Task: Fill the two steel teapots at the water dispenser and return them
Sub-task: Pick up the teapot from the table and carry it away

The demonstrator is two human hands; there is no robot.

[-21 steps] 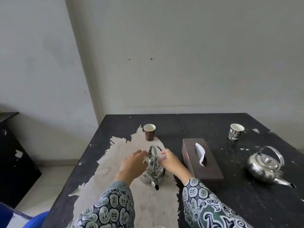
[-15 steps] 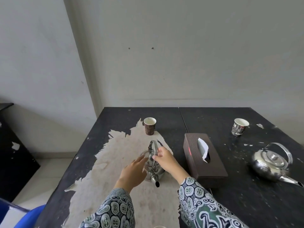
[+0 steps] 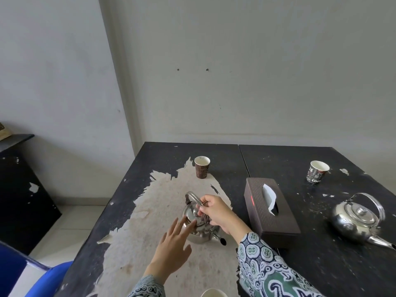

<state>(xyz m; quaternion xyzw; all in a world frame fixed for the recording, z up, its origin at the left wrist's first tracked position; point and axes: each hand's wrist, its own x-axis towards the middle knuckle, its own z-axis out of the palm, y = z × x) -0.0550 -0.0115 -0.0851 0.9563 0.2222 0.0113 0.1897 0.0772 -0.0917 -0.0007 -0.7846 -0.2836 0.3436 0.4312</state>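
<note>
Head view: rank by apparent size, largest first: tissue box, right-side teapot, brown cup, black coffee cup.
1. tissue box
2. right-side teapot
3. brown cup and black coffee cup: look about alike, so not ranked against each other.

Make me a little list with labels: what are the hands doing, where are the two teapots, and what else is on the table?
Right hand: grips the near teapot's handle
Left hand: fingers spread, beside the pot
Near teapot: on the worn pale patch of the table
Far teapot: at the right, untouched
Cups: brown cup behind the near pot, dark printed cup farther right
Tissue box: between the teapots
</note>
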